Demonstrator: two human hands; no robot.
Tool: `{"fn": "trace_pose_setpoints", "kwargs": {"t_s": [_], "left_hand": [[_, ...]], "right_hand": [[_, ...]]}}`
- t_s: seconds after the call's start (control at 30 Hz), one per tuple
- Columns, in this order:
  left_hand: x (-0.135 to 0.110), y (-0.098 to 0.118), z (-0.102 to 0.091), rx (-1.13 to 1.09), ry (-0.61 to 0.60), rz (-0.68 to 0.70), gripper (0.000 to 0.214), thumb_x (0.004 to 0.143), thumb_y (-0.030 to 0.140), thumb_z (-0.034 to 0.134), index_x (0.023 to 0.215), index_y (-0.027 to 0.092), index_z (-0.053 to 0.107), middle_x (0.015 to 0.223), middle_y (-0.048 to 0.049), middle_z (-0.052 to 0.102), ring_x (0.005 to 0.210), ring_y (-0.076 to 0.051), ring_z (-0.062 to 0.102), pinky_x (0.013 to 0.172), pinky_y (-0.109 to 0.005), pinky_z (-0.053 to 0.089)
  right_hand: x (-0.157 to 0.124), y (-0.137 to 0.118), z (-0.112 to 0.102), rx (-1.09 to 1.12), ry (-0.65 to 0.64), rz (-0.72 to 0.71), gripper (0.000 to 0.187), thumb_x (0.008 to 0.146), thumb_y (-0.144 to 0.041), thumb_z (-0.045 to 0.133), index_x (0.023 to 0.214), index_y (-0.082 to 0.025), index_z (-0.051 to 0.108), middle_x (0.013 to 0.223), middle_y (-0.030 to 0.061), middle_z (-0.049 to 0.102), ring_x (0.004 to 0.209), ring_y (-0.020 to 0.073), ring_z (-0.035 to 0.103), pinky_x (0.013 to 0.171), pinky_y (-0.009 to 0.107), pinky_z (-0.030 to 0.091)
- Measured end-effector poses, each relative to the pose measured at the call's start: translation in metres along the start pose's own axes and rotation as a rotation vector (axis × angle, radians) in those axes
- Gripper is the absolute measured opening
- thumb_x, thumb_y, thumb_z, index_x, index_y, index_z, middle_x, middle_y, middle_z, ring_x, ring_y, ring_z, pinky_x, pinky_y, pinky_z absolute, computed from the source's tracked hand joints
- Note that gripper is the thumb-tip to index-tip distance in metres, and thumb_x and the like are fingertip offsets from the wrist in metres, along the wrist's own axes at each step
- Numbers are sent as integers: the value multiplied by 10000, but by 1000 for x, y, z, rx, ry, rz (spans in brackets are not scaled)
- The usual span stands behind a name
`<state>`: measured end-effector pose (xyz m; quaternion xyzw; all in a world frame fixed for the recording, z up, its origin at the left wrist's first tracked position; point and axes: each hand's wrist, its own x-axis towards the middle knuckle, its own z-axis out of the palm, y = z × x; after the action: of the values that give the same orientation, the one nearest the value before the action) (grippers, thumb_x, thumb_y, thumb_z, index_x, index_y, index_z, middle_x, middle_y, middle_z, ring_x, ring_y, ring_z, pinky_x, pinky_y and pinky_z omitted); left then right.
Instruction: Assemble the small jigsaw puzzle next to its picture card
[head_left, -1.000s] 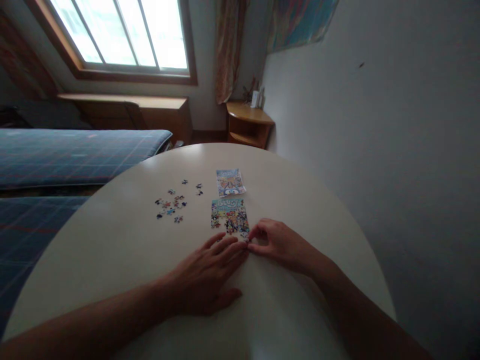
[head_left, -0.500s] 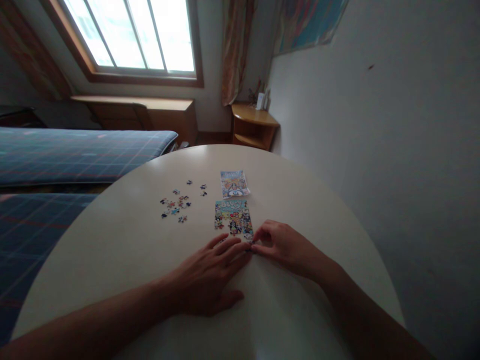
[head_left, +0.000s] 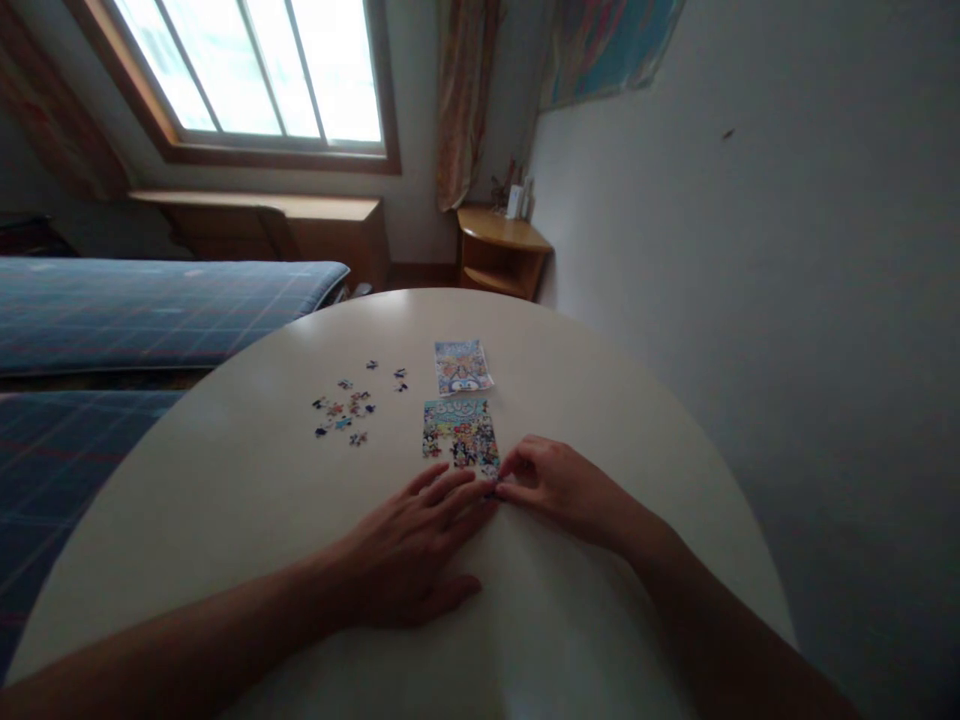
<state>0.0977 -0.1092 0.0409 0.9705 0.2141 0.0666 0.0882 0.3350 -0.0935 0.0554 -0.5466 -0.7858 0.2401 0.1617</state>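
Observation:
A small, partly assembled colourful jigsaw puzzle (head_left: 459, 432) lies on the round white table (head_left: 247, 500). My left hand (head_left: 412, 550) rests flat on the table, fingers stretched out, fingertips at the puzzle's near edge. My right hand (head_left: 555, 485) is curled, with its fingertips pinched at the puzzle's near right corner; what they hold is too small to name. Several loose puzzle pieces (head_left: 346, 408) are scattered to the left of the puzzle. A small printed picture card (head_left: 461, 366) lies just beyond the puzzle.
A grey wall (head_left: 750, 250) stands close on the right. A bed with a blue plaid cover (head_left: 150, 310) is on the left beyond the table. A wooden corner shelf (head_left: 499, 245) and a window (head_left: 255, 70) lie at the back.
Both hands stay at the puzzle's near edge with only slight finger shifts. The view wobbles a little as my head moves.

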Motion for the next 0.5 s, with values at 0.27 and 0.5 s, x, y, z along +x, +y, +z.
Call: {"fn": "trace_pose_setpoints", "kwargs": {"t_s": [0.27,0.5], "left_hand": [[1,-2,0,-21,12,-3,671,887,438,563,1475,187,358,1547,-107,375,1415,-307,334,1210,-494,181],[3,-2,-2,-45,18,15,674,874,448,574,1460,183,373,1523,-115,397,1399,-307,349,1206,-487,192]], "right_hand": [[-1,1,-2,23,21,23,59,851,-234,676,847,-197,722,844,35,677,739,153,602,672,260,434],[3,0,4,-3,81,10,27,827,-207,685,821,-187,703,827,32,661,755,158,590,692,267,431]]}}
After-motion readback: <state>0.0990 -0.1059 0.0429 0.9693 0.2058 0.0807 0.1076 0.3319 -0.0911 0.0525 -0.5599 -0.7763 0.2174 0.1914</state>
